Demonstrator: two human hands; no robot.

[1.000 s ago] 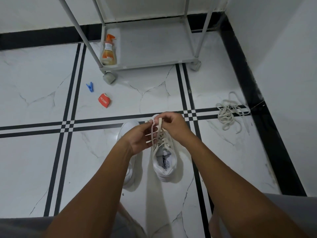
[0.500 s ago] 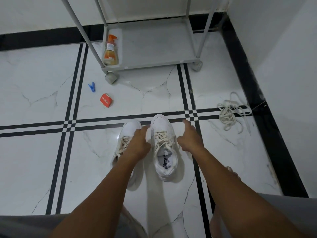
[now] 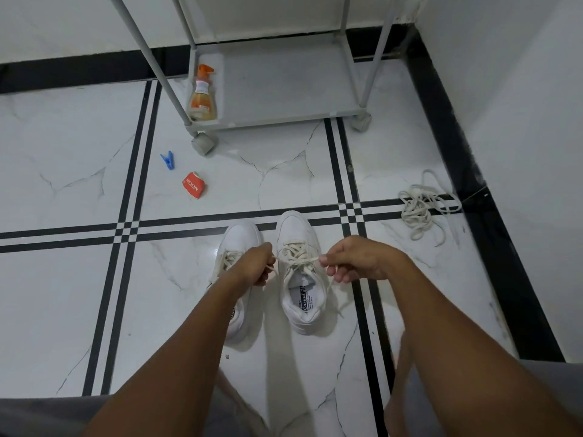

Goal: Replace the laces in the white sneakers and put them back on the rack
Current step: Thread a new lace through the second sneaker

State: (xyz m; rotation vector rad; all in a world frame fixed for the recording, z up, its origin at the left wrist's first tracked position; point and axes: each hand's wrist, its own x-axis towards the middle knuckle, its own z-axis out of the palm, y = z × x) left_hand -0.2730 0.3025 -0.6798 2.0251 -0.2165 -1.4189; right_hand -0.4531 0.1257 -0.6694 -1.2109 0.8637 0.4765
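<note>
2 white leather sneakers (image 3: 299, 279) stand side by side on the marble floor (image 3: 63, 294), below the grey metal rack (image 3: 277, 86). The left hand (image 3: 257, 268) and right hand (image 3: 356, 263) each pinch an end of the right sneaker's cream flat lace (image 3: 296, 258), pulled apart

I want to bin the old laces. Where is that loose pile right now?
The loose pile of laces lies on the floor at the right of the head view, beside the black border along the wall, right of the sneakers.
</note>
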